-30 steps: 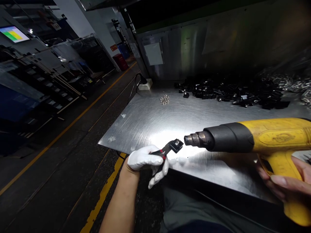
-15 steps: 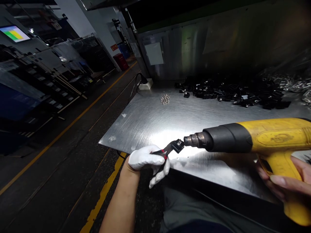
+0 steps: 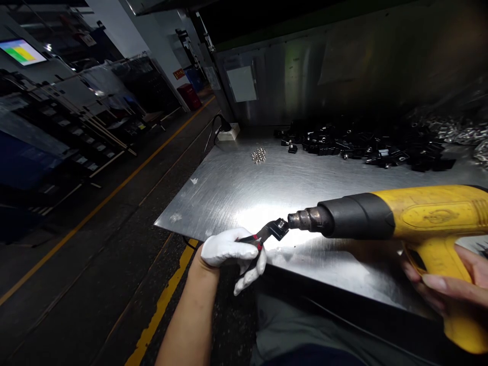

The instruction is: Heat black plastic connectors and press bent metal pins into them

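At the table's [image 3: 236,193] near edge, your gloved left hand [image 3: 229,250] clamps pliers [image 3: 256,237] on a small black part [image 3: 279,228] while your right hand [image 3: 450,284], wrapped round the heat gun [image 3: 400,216], heats it; keep the nozzle steady, just off the part.

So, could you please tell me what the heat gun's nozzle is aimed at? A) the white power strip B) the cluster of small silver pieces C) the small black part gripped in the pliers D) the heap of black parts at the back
C: the heat gun in the right hand has its nozzle right at the small black part gripped in the pliers that the gloved left hand holds.
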{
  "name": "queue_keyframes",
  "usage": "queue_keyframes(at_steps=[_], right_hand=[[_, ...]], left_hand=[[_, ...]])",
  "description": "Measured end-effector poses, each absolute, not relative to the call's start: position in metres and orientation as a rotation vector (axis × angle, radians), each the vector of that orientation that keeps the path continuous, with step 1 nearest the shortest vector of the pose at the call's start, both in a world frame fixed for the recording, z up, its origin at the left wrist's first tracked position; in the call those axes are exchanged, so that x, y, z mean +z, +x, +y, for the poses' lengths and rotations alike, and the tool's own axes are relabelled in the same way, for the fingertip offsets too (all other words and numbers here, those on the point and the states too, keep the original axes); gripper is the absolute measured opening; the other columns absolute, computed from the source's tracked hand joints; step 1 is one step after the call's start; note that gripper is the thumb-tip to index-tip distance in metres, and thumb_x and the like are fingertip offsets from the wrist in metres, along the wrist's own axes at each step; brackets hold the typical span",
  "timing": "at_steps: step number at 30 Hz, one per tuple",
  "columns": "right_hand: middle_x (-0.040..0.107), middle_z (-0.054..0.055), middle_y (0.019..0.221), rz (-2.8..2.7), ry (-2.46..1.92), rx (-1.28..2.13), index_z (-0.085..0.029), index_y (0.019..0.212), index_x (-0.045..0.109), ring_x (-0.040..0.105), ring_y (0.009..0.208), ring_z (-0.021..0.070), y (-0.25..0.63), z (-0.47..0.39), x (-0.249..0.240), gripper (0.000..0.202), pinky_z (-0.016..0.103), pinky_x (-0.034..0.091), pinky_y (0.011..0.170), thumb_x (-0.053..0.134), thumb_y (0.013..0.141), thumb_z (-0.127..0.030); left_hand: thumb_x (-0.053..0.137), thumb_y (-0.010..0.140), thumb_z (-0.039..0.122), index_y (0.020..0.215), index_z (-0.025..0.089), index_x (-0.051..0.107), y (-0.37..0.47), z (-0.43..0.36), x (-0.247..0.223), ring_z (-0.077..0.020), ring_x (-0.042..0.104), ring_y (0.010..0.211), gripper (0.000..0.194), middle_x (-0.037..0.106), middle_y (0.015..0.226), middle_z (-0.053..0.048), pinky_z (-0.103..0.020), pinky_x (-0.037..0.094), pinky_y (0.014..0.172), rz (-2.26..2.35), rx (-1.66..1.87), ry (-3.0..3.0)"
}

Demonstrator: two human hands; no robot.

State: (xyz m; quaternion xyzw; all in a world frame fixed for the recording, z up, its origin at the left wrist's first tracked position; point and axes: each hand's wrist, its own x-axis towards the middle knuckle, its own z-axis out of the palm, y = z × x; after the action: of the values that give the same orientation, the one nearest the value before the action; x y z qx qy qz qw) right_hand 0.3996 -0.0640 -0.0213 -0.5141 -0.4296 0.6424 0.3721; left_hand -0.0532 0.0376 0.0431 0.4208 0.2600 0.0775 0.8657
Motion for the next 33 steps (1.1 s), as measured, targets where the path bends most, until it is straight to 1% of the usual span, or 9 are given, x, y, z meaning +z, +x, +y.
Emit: queue_keyframes(at_steps=[4, 7, 9, 13, 17, 20, 23, 26, 33], right_hand=[[0.068, 0.005, 0.075, -1.010, -1.441, 1.594, -0.023, 0.092, 0.066, 0.055, 0.049, 0.0184, 0.377, -0.066, 0.008, 0.034, 0.030, 0.046, 0.043, 0.082, 0.073, -0.046], [0.069, 0.004, 0.074, -0.987, -1.453, 1.590, -0.023, 0.091, 0.066, 0.054, 0.048, 0.0174, 0.373, -0.066, 0.013, 0.036, 0.030, 0.045, 0.042, 0.083, 0.072, -0.048], [0.069, 0.003, 0.073, -1.010, -1.433, 1.597, -0.024, 0.092, 0.066, 0.054, 0.047, 0.0170, 0.380, -0.064, 0.004, 0.034, 0.029, 0.046, 0.042, 0.082, 0.073, -0.047], [0.065, 0.002, 0.066, -1.128, -1.261, 1.724, -0.026, 0.099, 0.067, 0.058, 0.048, 0.0216, 0.405, -0.061, -0.025, 0.028, 0.031, 0.047, 0.040, 0.078, 0.079, -0.041], [0.069, 0.007, 0.077, -1.062, -1.280, 1.730, -0.024, 0.101, 0.066, 0.057, 0.049, 0.0227, 0.413, -0.062, -0.036, 0.036, 0.033, 0.046, 0.040, 0.081, 0.074, -0.041], [0.069, 0.007, 0.078, -1.035, -1.350, 1.674, -0.023, 0.097, 0.066, 0.055, 0.048, 0.0211, 0.400, -0.065, -0.022, 0.039, 0.032, 0.043, 0.039, 0.083, 0.070, -0.046], [0.067, 0.006, 0.076, -1.005, -1.428, 1.605, -0.024, 0.094, 0.065, 0.053, 0.049, 0.0189, 0.382, -0.066, 0.000, 0.037, 0.031, 0.044, 0.043, 0.081, 0.073, -0.048], [0.066, 0.005, 0.076, -1.022, -1.446, 1.598, -0.023, 0.092, 0.065, 0.053, 0.052, 0.0174, 0.370, -0.066, 0.018, 0.032, 0.029, 0.044, 0.046, 0.080, 0.077, -0.047], [0.068, 0.007, 0.079, -1.090, -1.436, 1.617, -0.023, 0.092, 0.065, 0.054, 0.051, 0.0170, 0.370, -0.063, 0.023, 0.032, 0.028, 0.046, 0.047, 0.079, 0.078, -0.048]], left_hand=[[0.066, 0.086, 0.042, 0.089, 0.006, 0.072, -0.053, 0.037, 0.043, -0.0222, 0.066, 0.050, 0.037, 0.068, 0.064, -0.013, -0.031, 0.057, 0.045, 0.549, 0.177, 0.879], [0.066, 0.087, 0.041, 0.090, 0.006, 0.072, -0.053, 0.037, 0.044, -0.0223, 0.066, 0.052, 0.036, 0.068, 0.065, -0.013, -0.031, 0.057, 0.046, 0.553, 0.167, 0.875], [0.066, 0.087, 0.041, 0.091, 0.006, 0.072, -0.053, 0.037, 0.044, -0.0223, 0.067, 0.052, 0.036, 0.068, 0.065, -0.013, -0.031, 0.057, 0.047, 0.549, 0.160, 0.883], [0.065, 0.087, 0.041, 0.091, 0.006, 0.072, -0.053, 0.037, 0.044, -0.0219, 0.066, 0.051, 0.036, 0.068, 0.065, -0.013, -0.031, 0.057, 0.046, 0.544, 0.169, 0.896], [0.066, 0.087, 0.042, 0.091, 0.006, 0.072, -0.052, 0.036, 0.044, -0.0219, 0.066, 0.051, 0.036, 0.067, 0.064, -0.012, -0.031, 0.057, 0.046, 0.556, 0.170, 0.900], [0.066, 0.087, 0.042, 0.090, 0.006, 0.072, -0.052, 0.036, 0.044, -0.0219, 0.066, 0.051, 0.037, 0.067, 0.064, -0.012, -0.031, 0.056, 0.046, 0.564, 0.166, 0.904], [0.065, 0.087, 0.042, 0.090, 0.006, 0.072, -0.052, 0.036, 0.043, -0.0218, 0.066, 0.050, 0.037, 0.067, 0.064, -0.012, -0.031, 0.056, 0.046, 0.563, 0.172, 0.907], [0.065, 0.087, 0.041, 0.090, 0.006, 0.072, -0.052, 0.036, 0.043, -0.0221, 0.066, 0.050, 0.037, 0.067, 0.064, -0.012, -0.031, 0.056, 0.046, 0.557, 0.179, 0.904], [0.066, 0.087, 0.041, 0.090, 0.006, 0.072, -0.051, 0.036, 0.044, -0.0219, 0.067, 0.051, 0.036, 0.069, 0.066, -0.013, -0.031, 0.057, 0.046, 0.562, 0.180, 0.920]])
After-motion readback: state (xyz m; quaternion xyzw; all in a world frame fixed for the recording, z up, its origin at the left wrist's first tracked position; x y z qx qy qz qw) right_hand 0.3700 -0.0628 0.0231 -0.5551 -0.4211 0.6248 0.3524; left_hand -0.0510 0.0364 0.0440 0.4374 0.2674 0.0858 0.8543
